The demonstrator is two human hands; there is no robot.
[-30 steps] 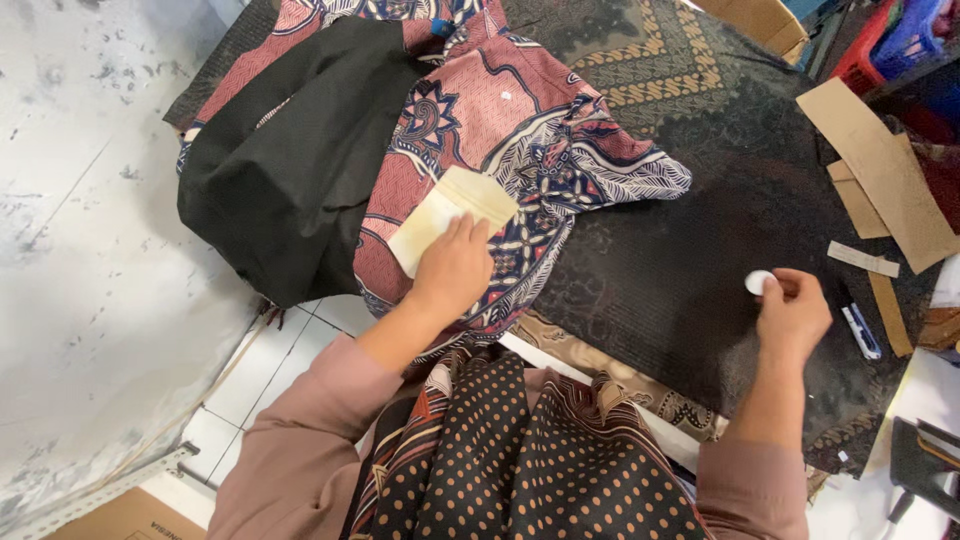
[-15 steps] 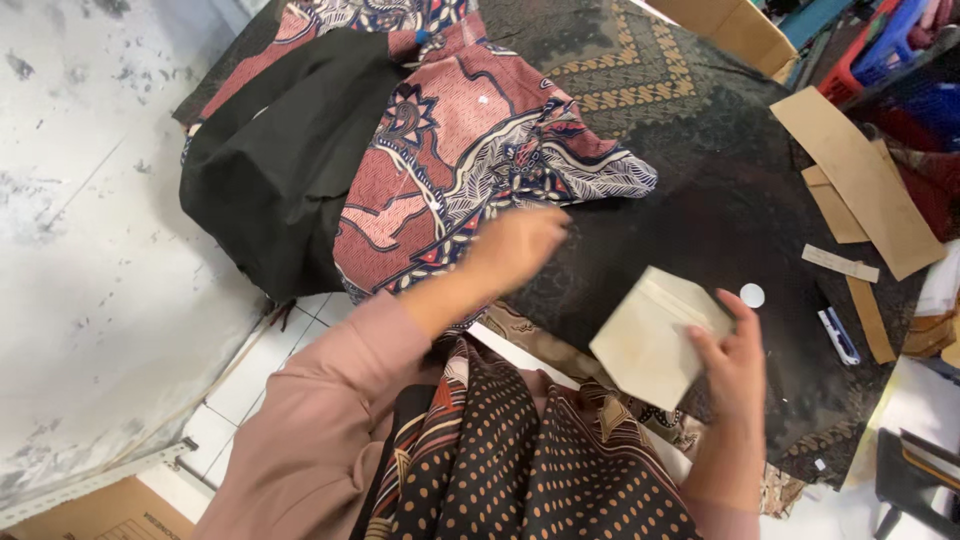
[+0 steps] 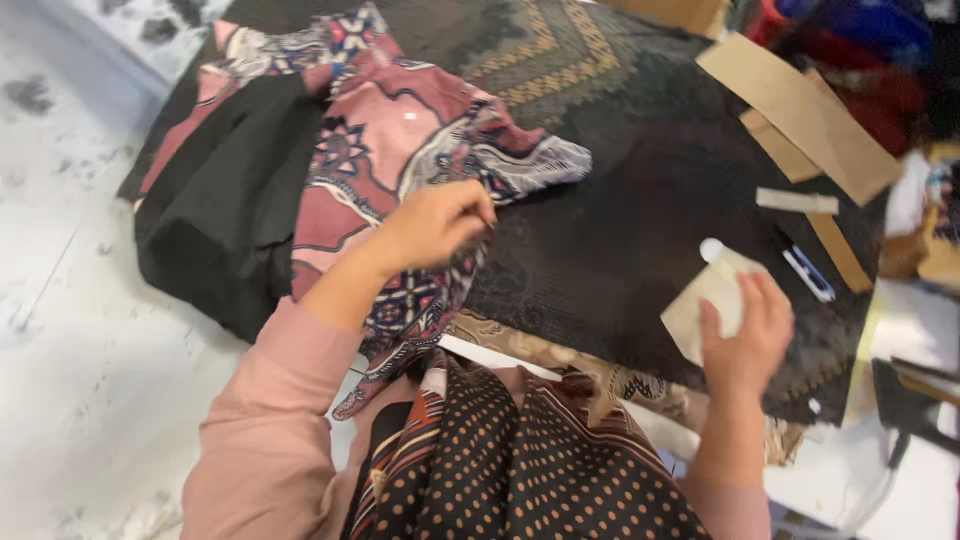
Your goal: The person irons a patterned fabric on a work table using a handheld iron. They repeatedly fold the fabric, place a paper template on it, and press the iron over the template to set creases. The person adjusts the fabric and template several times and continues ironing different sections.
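Left hand (image 3: 435, 225) pinched on patterned cloth (image 3: 400, 150), bunched left on the tabletop (image 3: 640, 200). Right hand (image 3: 745, 330) clasped round pale card (image 3: 705, 305), near right. Cloth probably soft, light, floppy; best gathered at a fold. Card likely thin, bendable; taken by an edge.

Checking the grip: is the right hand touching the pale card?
Touching. The head view shows the right hand with its thumb and fingers pressed on the pale card, holding it above the dark cloth.

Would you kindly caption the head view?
Left hand pinches patterned fabric; right hand holds a pale card over dark cloth.
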